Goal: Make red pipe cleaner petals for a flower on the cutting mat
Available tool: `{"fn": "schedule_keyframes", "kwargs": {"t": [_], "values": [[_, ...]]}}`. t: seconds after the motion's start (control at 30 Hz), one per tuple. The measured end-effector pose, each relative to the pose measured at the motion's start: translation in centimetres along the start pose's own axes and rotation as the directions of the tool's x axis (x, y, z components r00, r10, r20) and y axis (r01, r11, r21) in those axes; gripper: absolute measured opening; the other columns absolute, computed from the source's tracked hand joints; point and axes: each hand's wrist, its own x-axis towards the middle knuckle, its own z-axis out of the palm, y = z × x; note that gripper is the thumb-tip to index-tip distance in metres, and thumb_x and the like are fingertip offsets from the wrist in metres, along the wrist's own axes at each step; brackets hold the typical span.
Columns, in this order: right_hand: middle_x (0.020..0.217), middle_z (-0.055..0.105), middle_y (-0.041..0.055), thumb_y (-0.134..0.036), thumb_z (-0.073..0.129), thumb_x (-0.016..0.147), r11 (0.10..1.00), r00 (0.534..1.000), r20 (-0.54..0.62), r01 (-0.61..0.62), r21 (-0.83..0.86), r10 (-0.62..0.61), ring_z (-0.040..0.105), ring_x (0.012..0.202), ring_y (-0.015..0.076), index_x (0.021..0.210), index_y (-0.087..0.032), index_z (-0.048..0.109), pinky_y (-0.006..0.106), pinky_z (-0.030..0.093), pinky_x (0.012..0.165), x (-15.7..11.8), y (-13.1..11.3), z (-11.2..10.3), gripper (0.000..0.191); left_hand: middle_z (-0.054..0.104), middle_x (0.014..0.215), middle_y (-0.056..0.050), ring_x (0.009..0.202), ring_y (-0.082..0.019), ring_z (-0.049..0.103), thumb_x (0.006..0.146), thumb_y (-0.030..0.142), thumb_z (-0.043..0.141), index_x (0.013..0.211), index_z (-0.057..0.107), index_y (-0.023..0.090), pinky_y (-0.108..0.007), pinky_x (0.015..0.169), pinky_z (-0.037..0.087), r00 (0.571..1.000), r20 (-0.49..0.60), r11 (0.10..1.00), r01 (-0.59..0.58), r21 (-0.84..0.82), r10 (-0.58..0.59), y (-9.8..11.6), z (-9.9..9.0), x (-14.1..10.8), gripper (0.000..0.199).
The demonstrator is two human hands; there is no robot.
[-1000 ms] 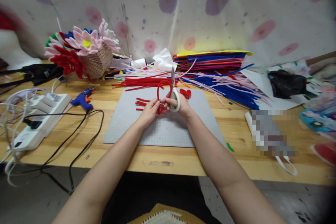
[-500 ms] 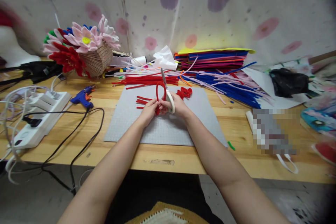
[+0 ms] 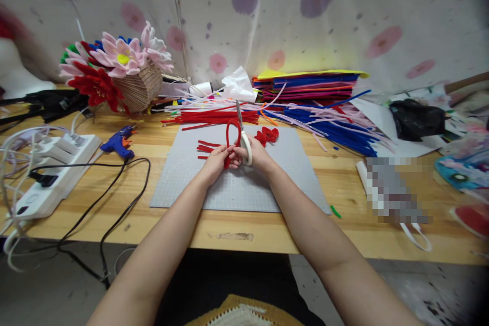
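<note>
Both my hands meet above the grey cutting mat (image 3: 191,188). A red pipe cleaner (image 3: 228,135), bent into a loop, rises from between my fingers. My left hand (image 3: 216,163) is closed on its lower part. With its fingertips against the same pipe cleaner, my right hand (image 3: 254,153) also carries a pair of scissors (image 3: 247,147), white handles in the palm and blades pointing away from me. Several short red pipe cleaner pieces (image 3: 205,146) lie left of my hands. Curled red pipe cleaner shapes (image 3: 267,136) rest on the mat to the right.
Red pipe cleaners (image 3: 206,117), blue ones (image 3: 355,137) and a stacked bundle (image 3: 305,86) lie behind the mat. A blue glue gun (image 3: 119,142), a power strip (image 3: 57,178) and black cables are at left. A basket of fuzzy flowers (image 3: 137,86) stands back left.
The view has shifted very slightly. My hands keep the same hold on the looped red pipe cleaner and scissors.
</note>
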Motion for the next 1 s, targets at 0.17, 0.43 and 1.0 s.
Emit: {"fn": "schedule_keyframes", "kwargs": {"t": [0.17,0.43,1.0], "values": [[0.059,0.057,-0.0055,-0.034,0.061,0.064,0.988,0.98,-0.154,0.107,-0.115,-0.124,0.054,0.045,0.009,0.081,-0.021,0.039,0.021,0.043,0.042,0.4,0.9,-0.3,0.032,0.061,0.067,-0.001,0.052,-0.008,0.057,0.07,0.027,0.061,0.081,0.055,0.013,-0.019,0.049,0.046,0.998,0.007,0.997,-0.058,0.055,0.058,-0.2,-0.1,-0.2,0.019],[0.087,0.059,0.0002,-0.029,0.057,0.068,0.919,0.948,-0.166,0.204,-0.338,-0.272,0.056,0.062,0.0085,0.089,-0.022,0.042,0.024,0.046,0.058,0.1,1.2,-0.4,0.026,0.066,0.079,-0.004,0.07,-0.013,0.062,0.062,0.025,0.068,0.095,0.061,0.013,-0.026,0.066,0.051,0.995,0.031,0.995,-0.092,0.044,0.091,-0.4,-0.3,-0.9,0.035],[0.062,0.051,-0.0058,-0.036,0.067,0.058,0.907,0.961,-0.152,0.155,-0.391,-0.229,0.046,0.054,0.0091,0.08,-0.02,0.045,0.021,0.037,0.048,0.8,1.9,-0.9,0.035,0.068,0.073,-0.006,0.069,-0.017,0.063,0.059,0.027,0.07,0.078,0.067,0.01,-0.032,0.074,0.049,0.997,-0.003,0.985,-0.07,0.16,0.071,-0.4,-1.1,-0.9,0.025]]}}
